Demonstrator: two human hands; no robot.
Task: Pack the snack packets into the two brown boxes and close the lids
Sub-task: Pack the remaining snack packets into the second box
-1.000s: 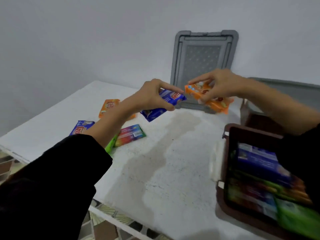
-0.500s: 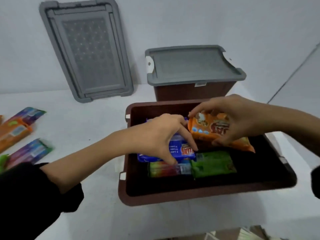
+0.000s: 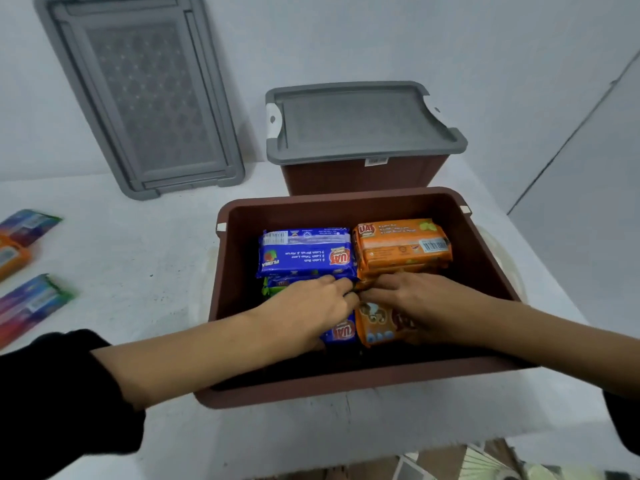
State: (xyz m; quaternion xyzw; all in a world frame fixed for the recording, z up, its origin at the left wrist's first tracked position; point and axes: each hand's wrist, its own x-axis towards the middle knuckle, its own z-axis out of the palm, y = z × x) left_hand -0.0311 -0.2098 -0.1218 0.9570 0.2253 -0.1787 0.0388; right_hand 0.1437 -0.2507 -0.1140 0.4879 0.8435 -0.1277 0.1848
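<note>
Now my left hand (image 3: 308, 306) grasps a blue packet (image 3: 341, 332), my right hand (image 3: 419, 303) an orange packet (image 3: 379, 327); uneven release could overlap their edges between my grips.

Far blue packet (image 3: 304, 252) in open brown box (image 3: 346, 388): red badge "UAT", upside down; small word beside strawberry looks like "FLORA"; white lines of print too small to read.
Far orange packet (image 3: 401, 247), right of it: "UAT" at left corner, barcode at right, digits illegible.
Near blue packet (image 3: 341, 332): "UAT".
Near orange packet (image 3: 379, 327): lettering hidden.
White sticker (image 3: 375, 162) on far closed box: unreadable.
</note>
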